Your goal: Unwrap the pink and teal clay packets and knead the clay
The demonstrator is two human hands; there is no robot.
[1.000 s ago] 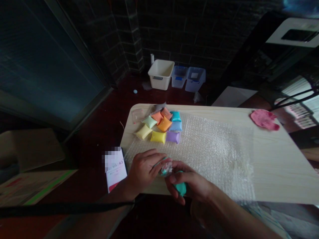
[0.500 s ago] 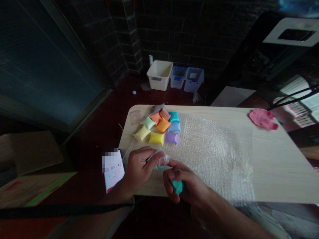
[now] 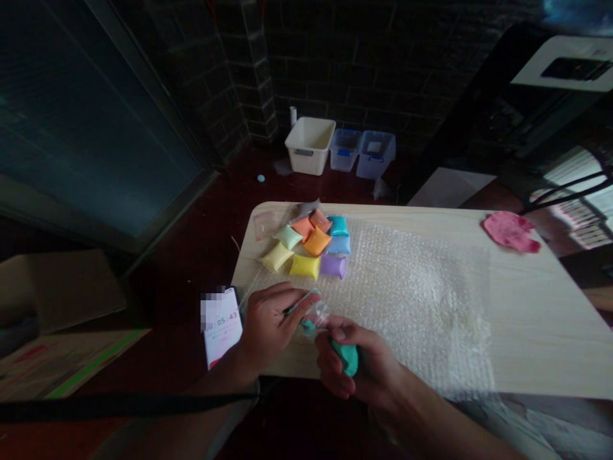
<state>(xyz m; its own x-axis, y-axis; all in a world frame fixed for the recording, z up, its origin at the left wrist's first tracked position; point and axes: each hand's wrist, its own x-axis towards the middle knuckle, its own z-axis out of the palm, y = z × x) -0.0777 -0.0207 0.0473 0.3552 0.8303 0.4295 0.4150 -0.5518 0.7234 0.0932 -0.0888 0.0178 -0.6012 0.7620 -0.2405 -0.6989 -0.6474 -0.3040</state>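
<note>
My left hand (image 3: pixel 274 324) pinches a clear plastic packet (image 3: pixel 320 313) that has a bit of green clay inside. My right hand (image 3: pixel 361 358) is wrapped round a lump of green modelling clay (image 3: pixel 347 360), and its fingertips meet the packet's edge. Both hands hover over the near edge of the table. Just beyond them lie several small sealed packets of coloured clay, among them a yellow packet (image 3: pixel 305 266), a purple packet (image 3: pixel 333 266) and an orange packet (image 3: pixel 317 241). Under and beside the hands spreads a sheet of bubble wrap (image 3: pixel 412 287).
A flattened pink piece (image 3: pixel 510 232) lies at the table's (image 3: pixel 536 306) far right. By the left edge is a phone (image 3: pixel 223 329) showing a timer. Beyond the table, a cream bin (image 3: pixel 310 150) and two clear bins (image 3: pixel 376 156) stand on the floor. A cardboard box (image 3: pixel 71 300) is at left.
The fingers of my right hand have shifted at the packet, and the green lump is turned and shows more. A small green piece now shows inside the packet. The view has shifted slightly.
</note>
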